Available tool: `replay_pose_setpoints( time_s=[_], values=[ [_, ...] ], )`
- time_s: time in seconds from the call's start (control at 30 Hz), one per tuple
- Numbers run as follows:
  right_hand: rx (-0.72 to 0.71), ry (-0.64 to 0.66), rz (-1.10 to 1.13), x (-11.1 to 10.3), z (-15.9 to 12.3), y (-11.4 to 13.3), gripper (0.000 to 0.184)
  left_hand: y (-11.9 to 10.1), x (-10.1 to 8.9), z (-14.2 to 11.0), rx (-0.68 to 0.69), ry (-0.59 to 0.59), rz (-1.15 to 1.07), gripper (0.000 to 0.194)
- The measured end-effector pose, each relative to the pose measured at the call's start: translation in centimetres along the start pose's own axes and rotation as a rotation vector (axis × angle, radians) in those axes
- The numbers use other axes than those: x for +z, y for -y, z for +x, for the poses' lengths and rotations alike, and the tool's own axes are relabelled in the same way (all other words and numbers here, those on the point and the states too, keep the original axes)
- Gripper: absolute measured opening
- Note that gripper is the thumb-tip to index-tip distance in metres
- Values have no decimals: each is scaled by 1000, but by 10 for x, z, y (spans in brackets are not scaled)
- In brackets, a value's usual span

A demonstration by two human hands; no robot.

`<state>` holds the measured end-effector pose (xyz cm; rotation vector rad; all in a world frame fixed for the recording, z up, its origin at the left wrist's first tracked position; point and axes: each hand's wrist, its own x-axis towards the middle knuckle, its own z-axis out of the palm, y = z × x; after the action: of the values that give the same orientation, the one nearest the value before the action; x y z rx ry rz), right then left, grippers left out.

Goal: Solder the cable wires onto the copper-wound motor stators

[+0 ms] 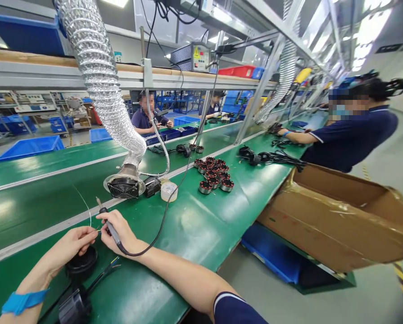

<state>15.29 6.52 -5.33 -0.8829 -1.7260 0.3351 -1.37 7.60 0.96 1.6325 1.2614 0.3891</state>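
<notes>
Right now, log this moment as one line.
Left hand: pinching thin pale wire; Right hand: holding soldering iron, tip off wire; Below left hand: black round part; Ahead: black fan

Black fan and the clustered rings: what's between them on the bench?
Head view: a black block beside the fan, then a pale roll; a cable crosses by the roll.

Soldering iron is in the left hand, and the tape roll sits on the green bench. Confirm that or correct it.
Wrong hand: the head view shows the soldering iron in the right hand, not the left hand. The tape roll does sit on the green bench.
</notes>
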Motion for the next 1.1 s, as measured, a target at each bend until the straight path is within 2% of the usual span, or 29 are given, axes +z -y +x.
replay_pose_setpoints(
  time_s=[0.4,0.67,0.83,0.97,1.1],
  values=[
    [-19,100,-171,2,-6,-2,46,9,1,9,-30,-5,-77,63],
    [-27,-49,83,-8,-16,-6,43,9,6,10,-22,-77,-165,59],
    [56,-110,237,-10,-15,-11,38,14,4,11,-21,-95,-169,53],
    [103,-95,254,-4,-15,-11,39,14,4,9,-20,-118,-170,50],
    [159,-154,182,6,-14,-8,39,11,8,8,-31,-167,-139,49]
  ],
)
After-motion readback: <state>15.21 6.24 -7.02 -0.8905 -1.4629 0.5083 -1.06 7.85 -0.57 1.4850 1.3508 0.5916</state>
